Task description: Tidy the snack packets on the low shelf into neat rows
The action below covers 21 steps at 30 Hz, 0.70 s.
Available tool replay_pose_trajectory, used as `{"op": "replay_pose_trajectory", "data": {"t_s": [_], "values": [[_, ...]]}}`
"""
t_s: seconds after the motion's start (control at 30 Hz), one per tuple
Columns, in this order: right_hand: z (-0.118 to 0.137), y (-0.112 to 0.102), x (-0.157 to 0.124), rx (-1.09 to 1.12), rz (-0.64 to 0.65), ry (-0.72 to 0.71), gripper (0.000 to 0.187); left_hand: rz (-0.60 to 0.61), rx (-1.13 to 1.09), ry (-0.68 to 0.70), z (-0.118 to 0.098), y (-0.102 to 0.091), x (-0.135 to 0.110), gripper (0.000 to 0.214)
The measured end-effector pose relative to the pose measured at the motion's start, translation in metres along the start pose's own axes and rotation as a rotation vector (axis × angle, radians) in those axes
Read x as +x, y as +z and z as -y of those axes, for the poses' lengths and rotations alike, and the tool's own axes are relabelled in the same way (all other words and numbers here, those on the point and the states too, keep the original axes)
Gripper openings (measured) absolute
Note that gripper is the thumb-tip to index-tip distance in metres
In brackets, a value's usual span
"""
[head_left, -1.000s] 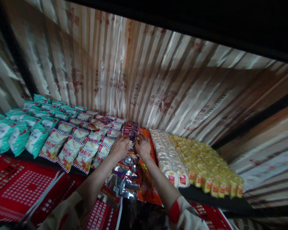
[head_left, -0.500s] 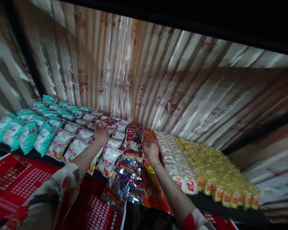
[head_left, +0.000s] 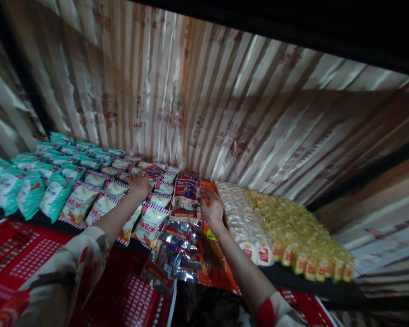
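My left hand [head_left: 139, 183] is closed, its fingertips at the near-left edge of a dark red snack packet [head_left: 154, 172] that lies tilted over white snack bags. On the right, my right hand [head_left: 211, 208] is beside a stack of dark red packets [head_left: 186, 194], its fingertips at the stack's right edge and thumb apart from the fingers. More shiny dark packets [head_left: 177, 236] overlap in front of that stack. Beneath my right wrist are orange packets [head_left: 214, 256] with a see-through window. White striped snack bags [head_left: 150, 225] stand in rows between my left forearm and the stack.
Teal snack bags [head_left: 30, 195] fill the shelf's left end. To the right are rows of white wrapped packs [head_left: 247, 227] and yellow wrapped packs [head_left: 300, 240]. Red plastic baskets [head_left: 27, 247] sit below the front edge. A dark shelf [head_left: 310, 45] hangs overhead, with a pleated curtain [head_left: 191, 91] behind.
The whole view has shifted slightly, so the goods appear a little further left and up. Both hands keep nearly the same places relative to the packets.
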State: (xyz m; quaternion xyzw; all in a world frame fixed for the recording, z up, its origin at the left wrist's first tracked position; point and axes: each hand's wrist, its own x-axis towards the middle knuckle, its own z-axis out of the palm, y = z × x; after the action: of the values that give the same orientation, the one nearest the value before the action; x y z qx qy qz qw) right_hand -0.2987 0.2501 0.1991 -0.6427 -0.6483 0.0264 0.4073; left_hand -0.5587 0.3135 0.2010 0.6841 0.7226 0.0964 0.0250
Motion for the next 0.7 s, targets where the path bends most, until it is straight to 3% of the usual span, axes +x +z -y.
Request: {"op": "replay_pose_trajectory", "data": {"t_s": [0.2,0.5,0.7], "values": [[0.0,-0.002,-0.001,0.023,-0.051,-0.052,0.027,-0.044,0.027,0.058,0.012,-0.006,0.001,0.033],[0.017,-0.012,-0.005,0.051,-0.056,-0.083,0.027,-0.125,-0.009,0.161,0.025,-0.005,-0.004,0.036],[0.025,-0.017,-0.011,0.074,-0.088,-0.12,0.026,-0.269,-0.049,0.155,0.021,-0.028,-0.01,0.038]]}}
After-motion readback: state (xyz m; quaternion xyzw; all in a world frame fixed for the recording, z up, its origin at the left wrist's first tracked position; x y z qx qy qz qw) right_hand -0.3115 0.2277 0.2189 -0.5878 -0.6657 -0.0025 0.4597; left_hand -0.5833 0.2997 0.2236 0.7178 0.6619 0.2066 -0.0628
